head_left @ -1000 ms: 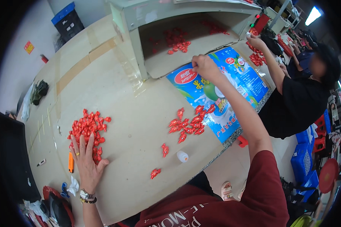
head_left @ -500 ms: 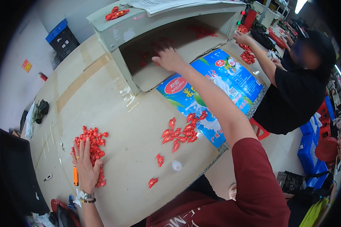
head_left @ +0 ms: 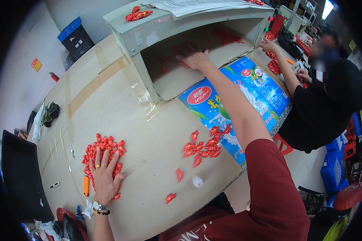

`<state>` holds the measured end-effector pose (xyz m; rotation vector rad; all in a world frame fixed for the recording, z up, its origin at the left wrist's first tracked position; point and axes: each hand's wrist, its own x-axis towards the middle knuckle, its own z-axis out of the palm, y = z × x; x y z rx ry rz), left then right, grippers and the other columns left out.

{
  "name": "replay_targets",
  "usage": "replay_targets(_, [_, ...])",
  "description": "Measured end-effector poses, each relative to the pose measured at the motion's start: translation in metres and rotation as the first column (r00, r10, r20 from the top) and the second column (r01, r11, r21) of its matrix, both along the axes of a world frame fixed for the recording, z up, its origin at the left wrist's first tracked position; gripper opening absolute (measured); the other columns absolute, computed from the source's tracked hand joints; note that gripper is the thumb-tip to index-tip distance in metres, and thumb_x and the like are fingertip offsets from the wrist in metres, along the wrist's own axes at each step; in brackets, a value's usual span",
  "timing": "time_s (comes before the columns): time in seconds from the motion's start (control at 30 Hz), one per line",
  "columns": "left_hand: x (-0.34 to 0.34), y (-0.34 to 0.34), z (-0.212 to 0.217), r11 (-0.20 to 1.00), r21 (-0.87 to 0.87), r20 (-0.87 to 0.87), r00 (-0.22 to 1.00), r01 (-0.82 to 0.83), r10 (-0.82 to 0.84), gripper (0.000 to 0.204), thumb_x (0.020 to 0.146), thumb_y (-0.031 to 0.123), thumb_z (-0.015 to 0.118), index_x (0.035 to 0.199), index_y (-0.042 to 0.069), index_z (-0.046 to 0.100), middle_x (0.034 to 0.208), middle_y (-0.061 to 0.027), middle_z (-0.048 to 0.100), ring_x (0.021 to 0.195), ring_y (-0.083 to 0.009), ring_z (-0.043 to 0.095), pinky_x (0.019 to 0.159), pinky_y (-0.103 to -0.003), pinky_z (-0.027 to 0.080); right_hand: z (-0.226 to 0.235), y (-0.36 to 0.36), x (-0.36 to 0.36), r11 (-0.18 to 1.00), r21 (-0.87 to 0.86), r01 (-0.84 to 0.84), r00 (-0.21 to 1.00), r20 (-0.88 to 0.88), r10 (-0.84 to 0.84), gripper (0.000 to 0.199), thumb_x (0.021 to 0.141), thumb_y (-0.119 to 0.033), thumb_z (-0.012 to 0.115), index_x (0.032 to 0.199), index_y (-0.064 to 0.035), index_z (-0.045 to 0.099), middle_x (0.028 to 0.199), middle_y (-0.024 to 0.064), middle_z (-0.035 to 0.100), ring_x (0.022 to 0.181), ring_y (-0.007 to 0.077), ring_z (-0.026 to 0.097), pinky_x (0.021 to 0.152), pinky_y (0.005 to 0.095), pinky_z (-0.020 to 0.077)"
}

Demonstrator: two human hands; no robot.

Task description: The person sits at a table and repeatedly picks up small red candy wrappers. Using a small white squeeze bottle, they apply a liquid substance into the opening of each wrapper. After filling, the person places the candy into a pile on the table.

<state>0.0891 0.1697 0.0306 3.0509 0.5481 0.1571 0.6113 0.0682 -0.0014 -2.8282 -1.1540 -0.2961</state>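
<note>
My left hand [head_left: 104, 176] lies palm down, fingers spread, on a pile of small glossy red pieces [head_left: 104, 141] at the left of the table. They look like little moulded figures; their exact kind is too small to tell. My right hand [head_left: 194, 58] reaches into the open front of a grey box-like housing [head_left: 128, 44], fingers stretched out and somewhat blurred, over more red pieces [head_left: 227, 37]. Below my right forearm another loose group of red pieces [head_left: 203, 148] lies partly on a blue printed sheet [head_left: 233, 94]. Two single pieces [head_left: 171, 198] lie nearer me.
A small white translucent bottle [head_left: 197, 181] stands near the table edge. Beside the left pile is an orange cutter [head_left: 86, 186]. Papers [head_left: 189, 7] and larger red pieces [head_left: 138, 15] lie atop the housing. At the right, a person in black [head_left: 313, 108] works at the same table.
The whole view has shifted slightly. My left hand's fingers have spread wider on the pile. My right hand stays inside the housing, its thumb now raised away from the fingers.
</note>
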Motion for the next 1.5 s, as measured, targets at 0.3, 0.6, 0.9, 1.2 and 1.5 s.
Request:
replay_targets(0.3, [0.006, 0.000, 0.003, 0.999, -0.035, -0.051, 0.999, -0.011, 0.009, 0.081, 0.089, 0.073, 0.024, 0.143, 0.016, 0.042, 0.147, -0.0126, 0.039, 0.144, -0.0349, 0.017, 0.112, -0.059, 0.003, -0.017, 0.017, 0.012, 0.979, 0.137, -0.151, 0.979, 0.155, 0.130, 0.055, 0.091, -0.058, 0.041, 0.139, -0.0303, 0.042, 0.146, 0.0062, 0.033, 0.137, 0.0335, 0.025, 0.105, 0.0639, 0.0233])
replay_targets(0.6, [0.005, 0.000, 0.015, 0.998, -0.066, -0.055, 0.998, -0.014, 0.011, 0.079, 0.092, 0.069, 0.019, 0.145, 0.014, 0.039, 0.152, -0.0149, 0.029, 0.145, -0.0363, 0.012, 0.114, -0.057, 0.001, -0.019, 0.035, -0.039, 0.891, 0.042, -0.452, 0.863, 0.274, 0.425, 0.054, 0.094, -0.056, 0.036, 0.135, -0.0238, 0.048, 0.144, 0.0063, 0.040, 0.136, 0.0298, 0.029, 0.107, 0.0587, 0.0224])
replay_targets(0.9, [-0.029, -0.024, 0.029, 0.993, -0.100, 0.026, 0.997, -0.069, 0.072, 0.080, 0.093, 0.068, 0.016, 0.145, 0.011, 0.038, 0.152, -0.0148, 0.029, 0.145, -0.0383, 0.012, 0.114, -0.056, 0.001, -0.028, 0.045, -0.019, 0.817, 0.023, -0.576, 0.722, 0.484, 0.495, 0.035, 0.090, -0.040, 0.051, 0.106, -0.0122, 0.067, 0.117, 0.0102, 0.058, 0.115, 0.0313, 0.051, 0.096, 0.0493, 0.0409])
replay_targets(1.2, [-0.062, -0.067, 0.023, 0.974, -0.162, 0.089, 0.980, -0.159, 0.175, 0.076, 0.096, 0.060, 0.019, 0.145, 0.004, 0.037, 0.154, -0.0119, 0.029, 0.145, -0.0353, 0.015, 0.115, -0.052, 0.000, -0.037, 0.027, 0.012, 0.898, 0.297, -0.326, 0.873, 0.458, 0.165, 0.051, 0.089, -0.051, 0.049, 0.122, -0.0128, 0.056, 0.128, 0.0113, 0.051, 0.124, 0.0342, 0.044, 0.100, 0.0579, 0.0349])
replay_targets(1.5, [-0.068, -0.086, 0.011, 0.974, -0.198, 0.082, 0.989, -0.107, 0.126, 0.076, 0.096, 0.060, 0.018, 0.145, 0.004, 0.036, 0.153, -0.0108, 0.030, 0.145, -0.0366, 0.014, 0.115, -0.053, 0.001, -0.025, 0.020, 0.004, 0.903, 0.303, -0.305, 0.884, 0.444, 0.149, 0.049, 0.087, -0.046, 0.054, 0.122, -0.0121, 0.056, 0.122, 0.0114, 0.055, 0.118, 0.0352, 0.048, 0.096, 0.0550, 0.0383])
